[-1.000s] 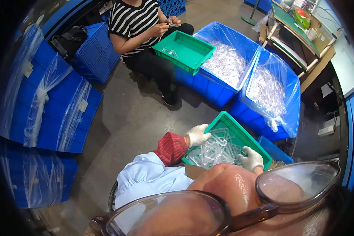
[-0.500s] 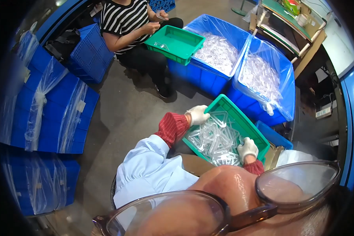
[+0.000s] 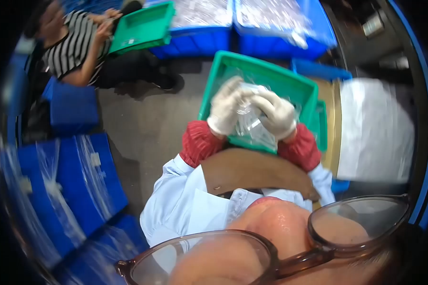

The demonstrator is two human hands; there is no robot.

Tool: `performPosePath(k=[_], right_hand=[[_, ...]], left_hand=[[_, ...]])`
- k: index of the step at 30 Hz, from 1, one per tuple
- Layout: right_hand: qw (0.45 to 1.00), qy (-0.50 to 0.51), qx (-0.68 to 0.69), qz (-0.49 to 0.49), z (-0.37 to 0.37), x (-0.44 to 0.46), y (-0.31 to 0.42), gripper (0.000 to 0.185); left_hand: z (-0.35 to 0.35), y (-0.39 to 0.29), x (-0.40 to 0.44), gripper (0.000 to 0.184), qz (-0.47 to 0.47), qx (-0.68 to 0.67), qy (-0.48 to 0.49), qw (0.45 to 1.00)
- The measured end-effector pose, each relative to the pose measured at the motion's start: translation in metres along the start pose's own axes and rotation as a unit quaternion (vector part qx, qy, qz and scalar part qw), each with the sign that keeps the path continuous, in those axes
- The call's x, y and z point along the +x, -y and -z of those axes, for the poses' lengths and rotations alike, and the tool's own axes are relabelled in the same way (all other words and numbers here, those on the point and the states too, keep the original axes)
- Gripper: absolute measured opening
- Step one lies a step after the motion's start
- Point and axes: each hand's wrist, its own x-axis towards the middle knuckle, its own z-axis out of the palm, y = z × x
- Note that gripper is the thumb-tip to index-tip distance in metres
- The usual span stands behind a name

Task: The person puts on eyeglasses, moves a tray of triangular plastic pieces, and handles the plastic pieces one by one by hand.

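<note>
My left hand and my right hand, both in white gloves with red cuffs, meet above a green tray. Their fingers are closed on a clear plastic piece, whose exact shape is blurred by motion. Beneath them, more clear plastic pieces lie in the tray, partly hidden by the gloves. The tray sits in front of my lap, against a brown apron.
Two blue bins at the back hold heaped clear plastic parts. A co-worker in a striped top has another green tray. White sheeting covers something at right. Plastic-wrapped blue crates stand at left.
My hands have left the tray's two ends and come together over it around a clear plastic piece. My view has turned down and right, and the tray sits squarer before me.
</note>
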Motion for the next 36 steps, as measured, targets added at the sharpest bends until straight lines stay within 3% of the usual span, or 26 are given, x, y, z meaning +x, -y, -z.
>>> performPosePath(k=[1, 2, 5, 7, 10, 13, 16, 17, 18, 19, 20, 21, 25, 31, 36], right_hand=[[1.0, 0.014, 0.003, -0.003, -0.002, -0.005, 0.001, 0.026], [0.999, -0.011, 0.033, -0.027, -0.003, -0.011, 0.001, 0.024], [0.981, -0.097, 0.101, -0.134, 0.0, -0.026, -0.012, 0.014], [0.892, -0.113, 0.237, -0.367, -0.003, -0.031, -0.014, 0.017], [0.861, -0.051, 0.341, -0.372, -0.001, -0.033, -0.018, 0.024], [0.847, -0.006, 0.354, -0.396, -0.007, -0.031, -0.015, 0.029], [0.846, -0.009, 0.405, -0.346, -0.006, -0.03, -0.009, 0.034], [0.84, -0.011, 0.432, -0.329, -0.007, -0.03, -0.008, 0.035], [0.894, -0.012, 0.354, -0.273, -0.01, -0.031, -0.012, 0.036], [0.912, 0.004, 0.325, -0.25, -0.011, -0.032, -0.018, 0.035], [0.929, 0.02, 0.293, -0.225, -0.01, -0.033, -0.024, 0.035], [0.944, 0.035, 0.26, -0.202, -0.01, -0.035, -0.027, 0.034], [0.924, 0.043, 0.301, -0.233, -0.011, -0.037, -0.022, 0.031], [0.968, 0.011, 0.198, -0.153, -0.013, -0.036, -0.024, 0.027], [0.954, -0.015, 0.251, -0.166, -0.016, -0.037, -0.02, 0.023]], left_hand=[[0.008, 0.005, 0.001, 0.05, -0.044, 0.044, 0.004, 0.998], [0.002, 0.005, -0.008, 0.042, -0.057, -0.019, 0.015, 0.998], [0.01, 0.012, -0.009, 0.043, -0.111, 0.097, -0.007, 0.989], [0.007, 0.008, -0.009, 0.043, -0.099, 0.098, 0.013, 0.99], [0.004, 0.011, -0.009, 0.043, -0.097, 0.12, 0.037, 0.987], [-0.003, 0.012, -0.008, 0.043, -0.134, 0.213, 0.031, 0.967], [-0.005, 0.012, -0.002, 0.034, -0.062, 0.12, -0.02, 0.991], [0.003, 0.013, 0.002, 0.029, -0.047, 0.163, -0.01, 0.985], [0.017, 0.016, 0.006, 0.026, -0.031, 0.206, 0.0, 0.978], [0.023, 0.016, 0.009, 0.025, -0.015, 0.247, 0.01, 0.969], [0.023, 0.022, 0.011, 0.023, 0.025, 0.067, -0.04, 0.997], [0.024, 0.025, 0.01, 0.024, 0.031, 0.054, -0.052, 0.997], [0.008, 0.016, 0.006, 0.027, 0.055, 0.054, -0.058, 0.995], [0.001, 0.014, 0.003, 0.031, 0.069, 0.047, -0.038, 0.996], [-0.004, 0.014, -0.001, 0.031, 0.046, 0.078, -0.01, 0.996]])
